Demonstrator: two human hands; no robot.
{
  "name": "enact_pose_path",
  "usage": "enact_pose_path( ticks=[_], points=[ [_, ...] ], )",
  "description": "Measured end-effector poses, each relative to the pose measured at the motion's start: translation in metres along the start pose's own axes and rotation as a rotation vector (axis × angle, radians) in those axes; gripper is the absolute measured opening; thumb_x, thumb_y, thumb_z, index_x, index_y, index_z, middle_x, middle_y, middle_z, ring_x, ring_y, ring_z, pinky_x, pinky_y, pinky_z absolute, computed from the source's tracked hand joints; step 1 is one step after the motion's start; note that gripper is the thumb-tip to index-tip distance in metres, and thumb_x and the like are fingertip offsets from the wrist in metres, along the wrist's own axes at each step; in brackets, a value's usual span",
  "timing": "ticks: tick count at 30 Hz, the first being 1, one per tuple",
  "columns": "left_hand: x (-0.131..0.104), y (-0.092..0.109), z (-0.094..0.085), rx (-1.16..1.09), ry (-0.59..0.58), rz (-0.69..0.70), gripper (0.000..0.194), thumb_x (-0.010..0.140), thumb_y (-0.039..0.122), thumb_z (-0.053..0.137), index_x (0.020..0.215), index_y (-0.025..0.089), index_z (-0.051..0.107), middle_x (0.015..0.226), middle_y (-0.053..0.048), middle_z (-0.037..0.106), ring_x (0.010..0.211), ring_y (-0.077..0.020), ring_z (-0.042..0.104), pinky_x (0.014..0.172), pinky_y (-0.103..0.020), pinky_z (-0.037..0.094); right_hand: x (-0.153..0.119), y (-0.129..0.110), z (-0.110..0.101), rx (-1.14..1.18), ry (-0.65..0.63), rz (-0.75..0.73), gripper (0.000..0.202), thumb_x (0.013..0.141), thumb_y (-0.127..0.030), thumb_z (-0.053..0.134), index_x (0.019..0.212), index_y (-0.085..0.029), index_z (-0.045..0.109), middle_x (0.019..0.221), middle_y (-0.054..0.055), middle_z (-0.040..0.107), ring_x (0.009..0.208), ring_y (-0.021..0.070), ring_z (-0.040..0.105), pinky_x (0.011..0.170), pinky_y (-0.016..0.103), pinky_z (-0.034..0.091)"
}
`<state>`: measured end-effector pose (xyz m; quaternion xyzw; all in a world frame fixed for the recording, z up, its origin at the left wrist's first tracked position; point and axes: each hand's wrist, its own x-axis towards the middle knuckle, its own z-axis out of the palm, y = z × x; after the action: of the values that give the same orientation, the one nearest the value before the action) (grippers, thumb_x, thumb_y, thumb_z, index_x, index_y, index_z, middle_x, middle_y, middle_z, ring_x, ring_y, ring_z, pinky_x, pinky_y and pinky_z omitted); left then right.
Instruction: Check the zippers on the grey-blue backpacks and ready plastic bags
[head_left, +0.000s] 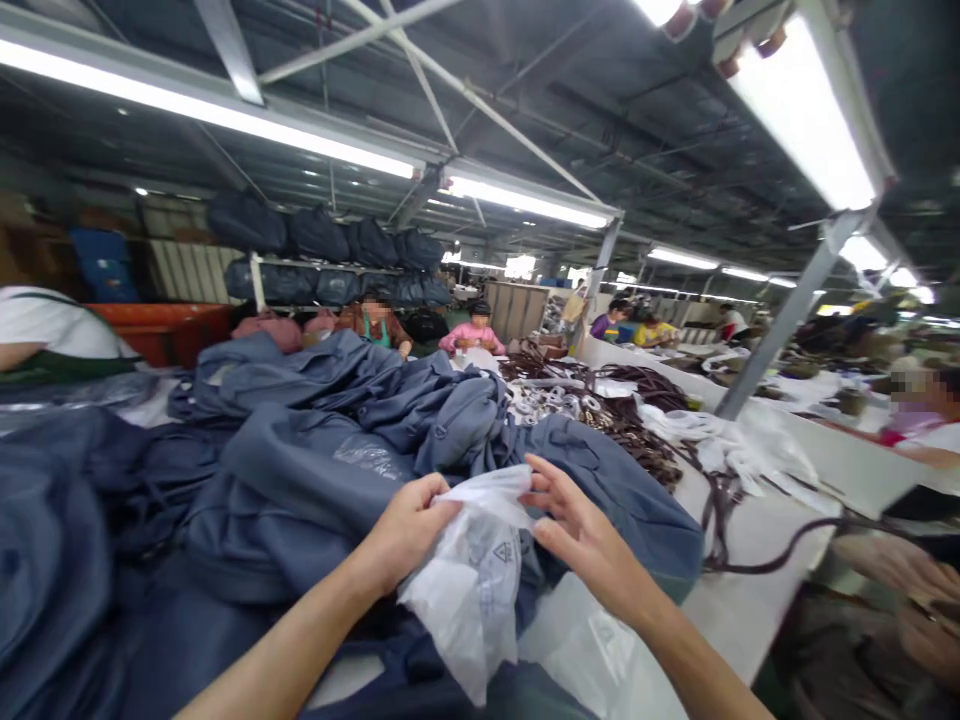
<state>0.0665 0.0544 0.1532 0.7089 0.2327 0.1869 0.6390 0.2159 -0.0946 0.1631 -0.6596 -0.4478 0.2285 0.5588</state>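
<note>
A translucent white plastic bag (480, 580) with a printed triangle mark hangs in front of me. My left hand (411, 525) pinches its upper left edge between thumb and fingers. At the bag's upper right corner is my right hand (574, 525), its fingers spread apart and the fingertips at the plastic; whether they touch it is hard to tell. Beneath and behind lie heaped blue-grey fabric bags (300, 490), one with pale lettering. Another clear plastic bag (600, 650) lies below my right forearm.
Dark brown straps (652, 385) and small metal hardware (555, 403) are piled beyond the fabric. White plastic (735, 440) lies on the white table (739, 570) to the right, near a slanting metal post (787, 310). Several co-workers sit farther back; an orange bin (165, 325) stands left.
</note>
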Motion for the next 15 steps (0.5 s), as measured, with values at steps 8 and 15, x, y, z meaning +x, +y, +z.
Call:
enact_pose_path(
  ticks=[8, 15],
  points=[
    [-0.109, 0.027, -0.057, 0.062, -0.071, -0.05, 0.02, 0.087, 0.038, 0.048, 0.086, 0.019, 0.054, 0.077, 0.002, 0.06, 0.068, -0.0133, 0.058, 0.059, -0.023, 0.045, -0.024, -0.021, 0.044, 0.055, -0.464, 0.197, 0.032, 0.08, -0.049, 0.067, 0.091, -0.019, 0.074, 0.078, 0.002, 0.069, 0.066, 0.0165, 0.058, 0.061, 0.027, 0.046],
    [-0.234, -0.034, -0.082, 0.899, -0.429, -0.355, 0.023, 0.091, 0.029, 0.049, 0.089, 0.021, 0.071, 0.096, -0.008, 0.073, 0.091, -0.0275, 0.067, 0.083, -0.038, 0.049, -0.073, 0.021, 0.1, 0.263, -1.229, 0.724, 0.033, 0.072, -0.049, 0.076, 0.087, -0.019, 0.076, 0.074, 0.0, 0.068, 0.072, 0.0133, 0.06, 0.068, 0.022, 0.045]
  ],
)
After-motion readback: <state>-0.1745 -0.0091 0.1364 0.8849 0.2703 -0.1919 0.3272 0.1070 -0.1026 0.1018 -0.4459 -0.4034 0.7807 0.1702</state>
